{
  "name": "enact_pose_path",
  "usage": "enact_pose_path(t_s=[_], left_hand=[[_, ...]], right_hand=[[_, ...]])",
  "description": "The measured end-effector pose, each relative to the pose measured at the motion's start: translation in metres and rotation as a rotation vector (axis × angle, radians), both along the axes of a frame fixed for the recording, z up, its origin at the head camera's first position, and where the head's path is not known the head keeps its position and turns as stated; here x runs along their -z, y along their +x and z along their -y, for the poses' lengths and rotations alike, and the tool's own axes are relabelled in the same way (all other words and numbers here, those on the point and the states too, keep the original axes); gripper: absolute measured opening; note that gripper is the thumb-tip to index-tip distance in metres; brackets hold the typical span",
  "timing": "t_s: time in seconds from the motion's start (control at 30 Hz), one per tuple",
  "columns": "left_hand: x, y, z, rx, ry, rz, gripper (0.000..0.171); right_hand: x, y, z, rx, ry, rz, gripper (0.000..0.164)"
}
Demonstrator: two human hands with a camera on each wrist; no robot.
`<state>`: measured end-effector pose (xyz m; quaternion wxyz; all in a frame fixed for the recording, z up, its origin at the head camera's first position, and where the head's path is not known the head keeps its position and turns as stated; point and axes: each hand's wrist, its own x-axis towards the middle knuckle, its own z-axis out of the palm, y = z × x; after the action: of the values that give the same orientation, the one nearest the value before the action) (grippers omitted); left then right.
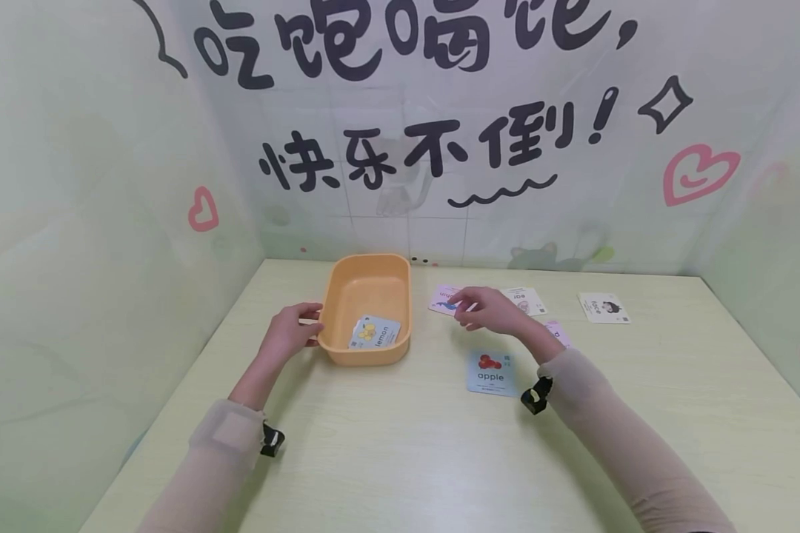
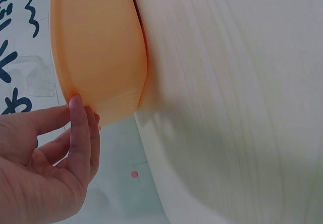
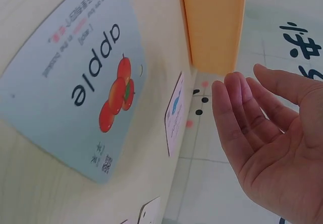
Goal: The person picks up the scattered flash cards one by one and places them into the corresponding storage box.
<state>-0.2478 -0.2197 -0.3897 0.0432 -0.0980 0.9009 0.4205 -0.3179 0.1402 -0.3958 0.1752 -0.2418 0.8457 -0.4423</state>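
Observation:
An orange plastic bin (image 1: pixel 367 357) stands left of the middle of the table. My left hand (image 1: pixel 288 330) pinches its left rim, with the fingers along the outer wall (image 2: pixel 101 57). Inside the bin lies a lemon card (image 1: pixel 376 333). To the right, my right hand (image 1: pixel 490 311) hovers over the table with nothing in it, fingers loosely bent. Behind its fingertips is a pink-purple card with a blue animal (image 1: pixel 442 297), partly covered in the head view. Nearer to me lies a blue apple card (image 1: pixel 492 379), below the right hand.
An ear card (image 1: pixel 532 300) lies behind the right hand, and a face card (image 1: pixel 604 308) farther right. Another purple card (image 1: pixel 558 333) is mostly hidden by the right forearm. A printed white backdrop (image 1: pixel 507 229) rises at the table's back edge.

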Motion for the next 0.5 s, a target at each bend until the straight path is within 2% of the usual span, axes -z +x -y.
enact_pose_path(t_s=[0.5], left_hand=[[0.0,0.001,0.0,0.011,0.001,-0.018,0.049]], right_hand=[[0.009,-0.001,-0.04,0.05,-0.005,-0.012,0.038]])
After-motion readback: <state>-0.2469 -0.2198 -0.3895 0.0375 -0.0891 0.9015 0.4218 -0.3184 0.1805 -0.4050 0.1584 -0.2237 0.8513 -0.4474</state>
